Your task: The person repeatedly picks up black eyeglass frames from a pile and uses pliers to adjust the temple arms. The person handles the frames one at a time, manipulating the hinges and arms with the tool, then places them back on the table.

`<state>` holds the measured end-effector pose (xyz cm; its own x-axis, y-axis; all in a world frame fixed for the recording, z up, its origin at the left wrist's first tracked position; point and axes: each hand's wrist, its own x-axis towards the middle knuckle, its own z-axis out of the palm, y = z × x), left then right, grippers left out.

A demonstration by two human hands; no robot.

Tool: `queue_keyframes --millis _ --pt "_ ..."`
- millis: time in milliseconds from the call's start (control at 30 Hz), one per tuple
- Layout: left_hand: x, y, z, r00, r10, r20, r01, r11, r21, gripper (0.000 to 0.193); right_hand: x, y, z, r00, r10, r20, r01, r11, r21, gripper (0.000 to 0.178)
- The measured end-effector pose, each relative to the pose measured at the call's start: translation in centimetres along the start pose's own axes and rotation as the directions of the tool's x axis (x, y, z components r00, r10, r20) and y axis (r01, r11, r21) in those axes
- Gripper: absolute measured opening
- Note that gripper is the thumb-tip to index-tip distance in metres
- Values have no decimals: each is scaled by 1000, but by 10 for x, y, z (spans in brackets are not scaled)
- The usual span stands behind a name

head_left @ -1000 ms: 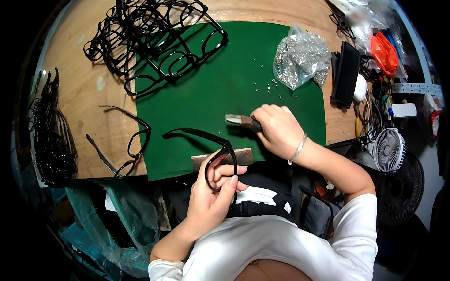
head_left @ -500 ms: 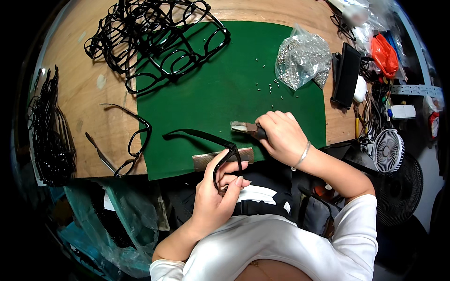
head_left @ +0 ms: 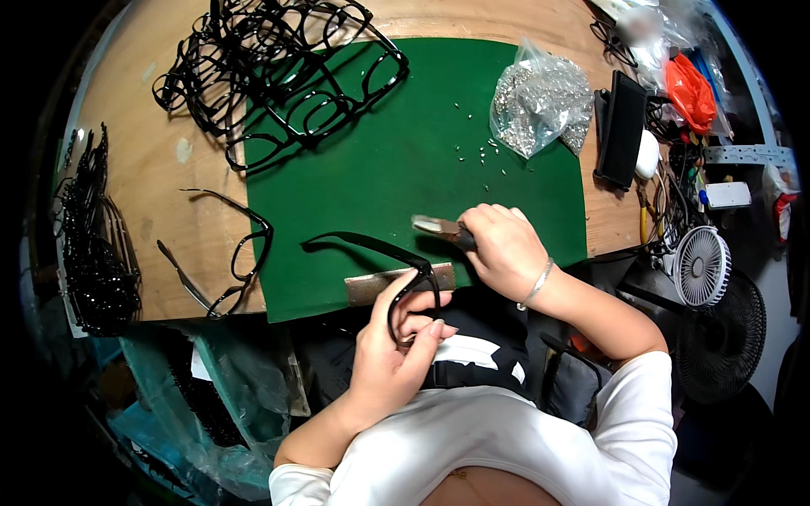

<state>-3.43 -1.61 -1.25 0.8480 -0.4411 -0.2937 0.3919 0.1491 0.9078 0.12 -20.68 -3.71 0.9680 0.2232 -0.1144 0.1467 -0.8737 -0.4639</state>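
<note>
The black eyeglass frame (head_left: 384, 247) is pinched in the curled left hand (head_left: 388, 350), pliers (head_left: 445, 228) are gripped in the closed right hand (head_left: 506, 250), and honestly that frame's best kept rock-steady.

Mat (head_left: 380, 185) brightly lit; piled frames (head_left: 289, 128) glint; edges bow, 4 corners black.

You have no readable text, label, brand, number or sign in view here, neither on your table (head_left: 135, 169) nor on anything lying around it.
</note>
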Motion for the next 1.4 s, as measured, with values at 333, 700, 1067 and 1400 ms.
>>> queue_keyframes --millis 333,700,1067,1400 --pt "4 -4 16 958 277 -75 -266 955 130 53 -7 -61 -14 975 221 -34 -44 340 939 15" --pt "1 38 -4 972 -145 188 196 935 -294 52 0 -54 -45 846 11 533 -520 -205 829 18" --pt "-5 55 -25 921 -260 291 341 899 -274 40 -9 -37 -81 702 -226 676 -346 721 601 42" --pt "-8 51 -22 918 -293 268 352 912 -209 39 -7 -41 -73 813 -159 561 -91 915 392 37"
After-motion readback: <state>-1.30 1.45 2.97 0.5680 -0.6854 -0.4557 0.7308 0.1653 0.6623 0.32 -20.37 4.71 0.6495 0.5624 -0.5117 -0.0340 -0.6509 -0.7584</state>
